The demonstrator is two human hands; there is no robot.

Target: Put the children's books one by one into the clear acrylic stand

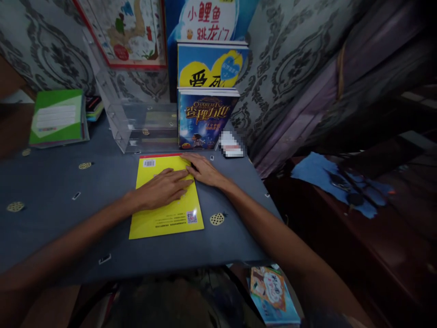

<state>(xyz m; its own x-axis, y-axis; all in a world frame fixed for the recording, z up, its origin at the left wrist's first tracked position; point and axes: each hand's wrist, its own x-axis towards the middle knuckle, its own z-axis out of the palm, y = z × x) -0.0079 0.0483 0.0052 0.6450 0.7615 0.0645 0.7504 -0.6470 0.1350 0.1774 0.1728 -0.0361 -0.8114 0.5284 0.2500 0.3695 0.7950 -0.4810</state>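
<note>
A yellow book [170, 214] with a red edge at its far side lies flat on the table, its barcode and QR code facing up. Across its middle rests my left hand [164, 187], fingers stretched out to the right. My right hand [203, 171] lies at the book's far right corner, fingers extended along the edge. The fingertips of both hands come close together, and neither hand grips anything. Just beyond the book stands a clear acrylic book rack [136, 136], with a blue comic-style book [205, 123] upright in its right part.
Behind the blue book stand a blue-and-yellow book [211, 64] and taller picture books. Green notebooks [58, 118] are stacked at the left. A blurred white item [232, 145] lies right of the rack. More books [273, 296] sit below the table edge; a blue cloth [317, 177] is at right.
</note>
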